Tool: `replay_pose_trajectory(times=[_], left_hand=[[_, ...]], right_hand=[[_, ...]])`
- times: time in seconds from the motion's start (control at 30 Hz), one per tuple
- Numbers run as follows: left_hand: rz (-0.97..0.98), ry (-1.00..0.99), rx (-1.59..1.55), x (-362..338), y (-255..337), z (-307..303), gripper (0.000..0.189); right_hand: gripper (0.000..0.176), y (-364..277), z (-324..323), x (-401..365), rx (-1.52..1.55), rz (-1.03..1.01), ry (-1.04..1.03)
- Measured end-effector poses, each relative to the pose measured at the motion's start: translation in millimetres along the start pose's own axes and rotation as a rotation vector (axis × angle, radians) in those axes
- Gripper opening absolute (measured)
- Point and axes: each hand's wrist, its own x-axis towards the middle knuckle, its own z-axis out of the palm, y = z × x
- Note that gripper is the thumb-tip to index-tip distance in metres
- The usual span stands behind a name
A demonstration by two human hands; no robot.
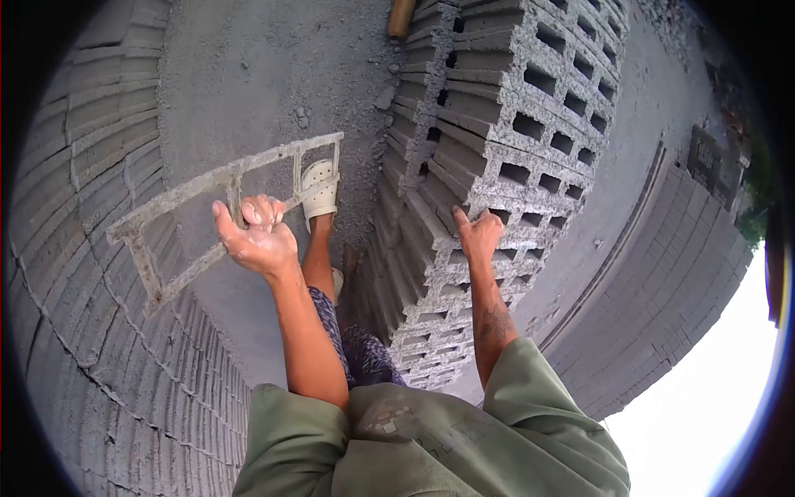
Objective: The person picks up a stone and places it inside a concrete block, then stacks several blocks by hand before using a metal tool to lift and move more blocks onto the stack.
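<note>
My left hand [263, 238] is closed around a crossbar of a ladder-like frame [195, 185], crusted with grey cement. The frame is held tilted above the ground, its far end over one of my shoes [320, 189]. On the other side, my right hand [479, 236] grips the edge of a hollow concrete block in a tall stack [530, 124]. Its fingers curl at the block's openings, and their tips are partly hidden. Rows of rectangular holes face outward on this stack.
To the left rises a long wall of stacked grey blocks [91, 273]. Gravelly ground [248, 74] runs between the stacks. A wooden piece [401, 18] lies at the top. Beyond the right stack stand more stacked blocks [654, 282].
</note>
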Motion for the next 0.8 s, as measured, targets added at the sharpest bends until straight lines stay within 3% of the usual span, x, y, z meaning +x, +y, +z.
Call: replay_pose_trajectory(times=[0.17, 0.2, 0.27, 0.33, 0.4, 0.47, 0.53, 0.6, 0.67, 0.7, 0.73, 0.77, 0.8], left_hand=[[-0.124, -0.397, 0.399, -49.0, 18.5, 45.4, 0.036], [-0.130, -0.471, 0.427, -57.9, 17.7, 54.3, 0.036], [-0.015, -0.752, 0.546, -74.4, 12.6, 73.8, 0.033], [0.010, -0.890, 0.641, -95.5, 5.0, 93.6, 0.032], [0.101, -0.925, 0.859, -118.8, -4.0, 108.7, 0.031], [0.131, -1.042, 0.858, -145.8, -11.0, 121.2, 0.033], [0.013, -1.150, 0.769, -177.7, -17.2, 130.8, 0.031], [0.043, -1.216, 0.860, -215.4, -30.6, 140.4, 0.031], [0.066, -1.300, 0.928, -252.4, -38.8, 155.0, 0.031], [0.074, -1.380, 0.935, -273.9, -36.3, 165.8, 0.031], [0.129, -1.437, 0.815, -313.4, -23.3, 178.0, 0.034], [0.052, -1.471, 0.557, -352.8, -8.6, 192.3, 0.039], [-0.073, -1.777, 0.281, -367.1, 9.2, 209.8, 0.041]], right_hand=[[0.041, -1.2, -9.0, 1.5, -0.084, -0.100, 0.033], [0.041, -0.8, -12.4, -1.0, -0.050, -0.037, 0.064], [0.038, -1.3, -20.6, -2.9, 0.017, -0.093, 0.110], [0.035, -0.4, -26.3, -5.8, 0.100, 0.006, 0.095], [0.035, 4.4, -25.0, -6.0, 0.116, -0.018, 0.043], [0.039, 7.1, -21.8, -14.8, 0.154, 0.041, 0.095], [0.047, 12.4, -24.3, -22.4, 0.205, -0.049, 0.209], [0.055, 10.3, -39.8, -51.9, 0.264, 0.004, 0.157], [0.056, 9.7, -55.3, -106.5, 0.504, 0.051, 0.446], [0.055, 11.9, -58.7, -138.7, 0.577, 0.116, 0.409], [0.055, 16.5, -57.0, -177.1, 0.649, 0.180, 0.370], [0.052, 21.9, -47.4, -216.9, 0.711, 0.237, 0.400], [0.048, 28.8, -42.8, -258.3, 0.756, 0.310, 0.397]])
